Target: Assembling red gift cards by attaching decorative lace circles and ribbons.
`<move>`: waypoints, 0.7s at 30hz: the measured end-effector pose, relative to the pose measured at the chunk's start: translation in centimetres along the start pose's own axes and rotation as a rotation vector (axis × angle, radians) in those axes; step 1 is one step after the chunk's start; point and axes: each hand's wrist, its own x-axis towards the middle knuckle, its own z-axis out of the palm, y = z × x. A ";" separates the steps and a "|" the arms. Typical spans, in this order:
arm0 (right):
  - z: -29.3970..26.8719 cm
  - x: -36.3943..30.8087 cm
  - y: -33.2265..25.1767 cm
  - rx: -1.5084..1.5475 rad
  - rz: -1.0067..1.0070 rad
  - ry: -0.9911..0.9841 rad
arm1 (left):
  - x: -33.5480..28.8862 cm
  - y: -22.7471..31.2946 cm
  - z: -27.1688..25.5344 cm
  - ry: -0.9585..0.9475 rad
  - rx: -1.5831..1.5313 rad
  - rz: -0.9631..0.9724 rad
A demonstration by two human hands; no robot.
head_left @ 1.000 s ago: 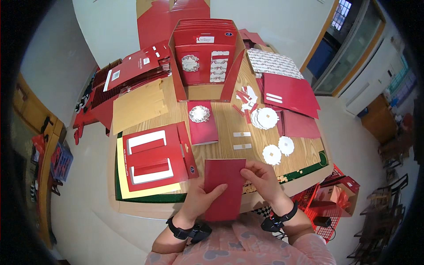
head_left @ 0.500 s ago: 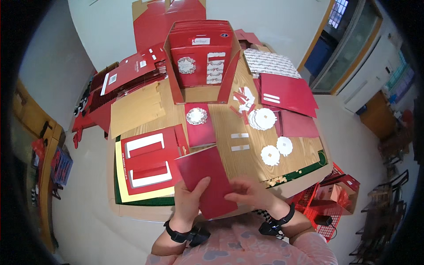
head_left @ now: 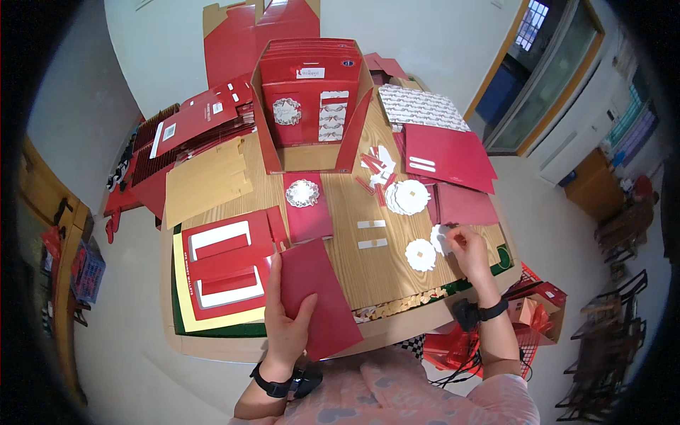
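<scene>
My left hand [head_left: 287, 322] grips a plain red folded card [head_left: 324, 301] by its left side, with the thumb across its front. The card is tilted above the table's front edge. Over to the right, my right hand [head_left: 469, 253] pinches the edge of a white scalloped paper disc [head_left: 438, 239], whose right part the fingers cover. A second scalloped disc [head_left: 421, 255], with a small tan square at its centre, lies just left of it. Two white strips [head_left: 372, 244] with tan middles lie on the wood. Further left, a red card [head_left: 309, 223] bears a printed round ornament [head_left: 302, 193].
An open red carton [head_left: 315, 159] of upright red folders stands at the back. Beyond my right hand are stacked white discs [head_left: 407, 196], small red and white strips [head_left: 375, 166] and red cards [head_left: 450, 159]. A red cut-out sheet [head_left: 234, 248] and brown card [head_left: 209, 180] lie left.
My right hand has left the red card and moved right to a white scalloped disc. The left hand keeps the card, slightly lower and further left. The view has shifted a little.
</scene>
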 end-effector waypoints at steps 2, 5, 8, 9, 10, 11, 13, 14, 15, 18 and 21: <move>-0.7 0.0 0.6 -0.123 -0.048 -0.031 | 0.0 0.2 0.1 0.024 -0.034 0.014; -0.4 -0.4 1.8 -0.120 -0.212 -0.028 | 0.1 0.4 0.5 0.016 -0.084 -0.010; -0.7 -1.0 1.1 -0.165 -0.200 -0.009 | 0.1 0.4 0.5 -0.019 -0.039 -0.003; -0.8 -1.4 0.8 -0.177 -0.149 -0.025 | 0.2 0.6 0.6 -0.022 -0.030 0.001; -0.8 -1.5 0.6 -0.187 -0.103 -0.043 | 0.3 0.7 0.6 -0.021 -0.020 0.006; -0.8 -1.8 0.8 -0.186 -0.103 -0.043 | 0.3 0.8 0.6 -0.021 -0.019 0.006; -1.1 -2.9 1.5 -0.047 0.069 -0.064 | 0.3 0.8 0.8 0.037 -0.121 -0.041; -1.3 -3.5 2.1 -0.049 0.061 -0.058 | 0.0 0.6 0.6 0.041 -0.125 -0.033; -1.5 -4.1 3.2 -0.119 -0.070 0.103 | -0.3 0.2 0.2 0.006 -0.018 -0.001; -2.2 -4.5 2.6 -0.095 -0.162 0.402 | -0.5 -0.4 0.0 -0.080 0.002 -0.083; -2.5 -5.1 0.4 0.231 -0.007 0.540 | -0.4 0.0 0.7 -0.122 -0.105 -0.208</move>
